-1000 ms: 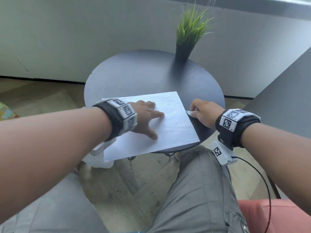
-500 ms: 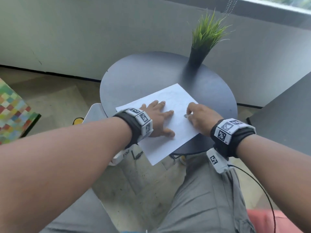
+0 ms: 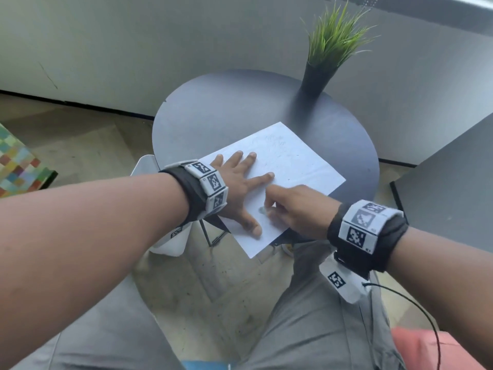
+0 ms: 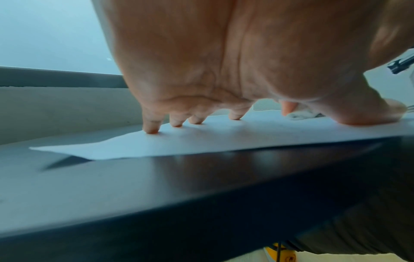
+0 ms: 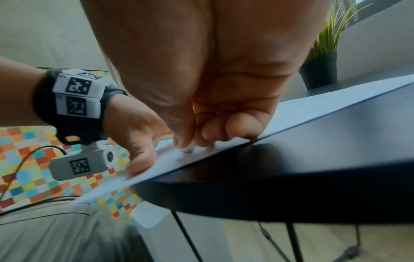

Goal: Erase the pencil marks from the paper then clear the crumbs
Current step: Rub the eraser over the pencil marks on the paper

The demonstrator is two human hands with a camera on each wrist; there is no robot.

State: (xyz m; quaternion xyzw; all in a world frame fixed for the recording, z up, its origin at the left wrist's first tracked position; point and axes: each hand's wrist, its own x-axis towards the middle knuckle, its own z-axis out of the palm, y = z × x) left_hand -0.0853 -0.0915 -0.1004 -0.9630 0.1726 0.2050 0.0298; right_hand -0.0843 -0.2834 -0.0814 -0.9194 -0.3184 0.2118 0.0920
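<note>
A white sheet of paper (image 3: pixel 288 169) lies on the dark round table (image 3: pixel 240 110), its near corner hanging over the edge. Faint pencil marks (image 3: pixel 269 141) show near its far corner. My left hand (image 3: pixel 240 188) lies flat on the paper with fingers spread, pressing it down (image 4: pixel 201 140). My right hand (image 3: pixel 288 206) pinches a small white eraser (image 3: pixel 262 209) and holds its tip on the paper just right of my left thumb. In the right wrist view the eraser (image 5: pixel 187 149) touches the sheet (image 5: pixel 313 104) below the curled fingers.
A black pot with green grass (image 3: pixel 320 73) stands at the table's far right edge. A grey wall runs behind. A dark surface (image 3: pixel 453 188) lies to the right, a colourful checked mat (image 3: pixel 18 164) to the left, a white object (image 3: pixel 170 236) under the table.
My right hand moved from the paper's right edge leftward onto the sheet, bringing the eraser close to my left thumb. The paper has turned counter-clockwise under my left hand.
</note>
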